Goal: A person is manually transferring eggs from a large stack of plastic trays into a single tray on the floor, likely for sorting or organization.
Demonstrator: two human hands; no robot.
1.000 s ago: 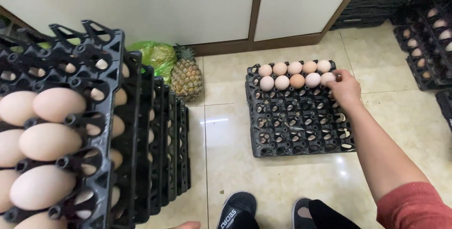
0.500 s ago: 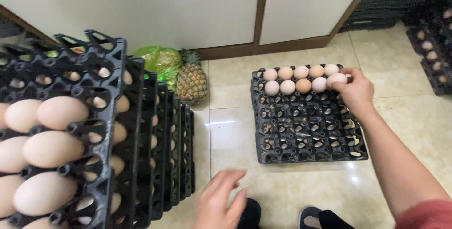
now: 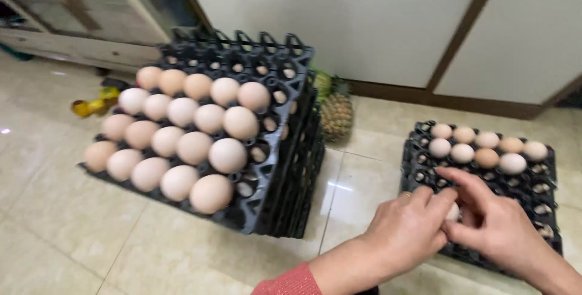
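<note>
A tall stack of black trays (image 3: pixel 291 167) stands on the tiled floor (image 3: pixel 73 234), its top tray filled on the left part with rows of pale brown eggs (image 3: pixel 182 131). To the right lies a low tray (image 3: pixel 424 174) with two short rows of eggs (image 3: pixel 485 146) along its far edge. A pineapple (image 3: pixel 335 113) stands between the two, by the wall. Over the low tray's near part, the left hand (image 3: pixel 406 231) and right hand (image 3: pixel 500 222) meet, fingers (image 3: pixel 445 201) curled together around a single egg (image 3: pixel 452 211), mostly hidden between them. A ring shows on the left hand.
</note>
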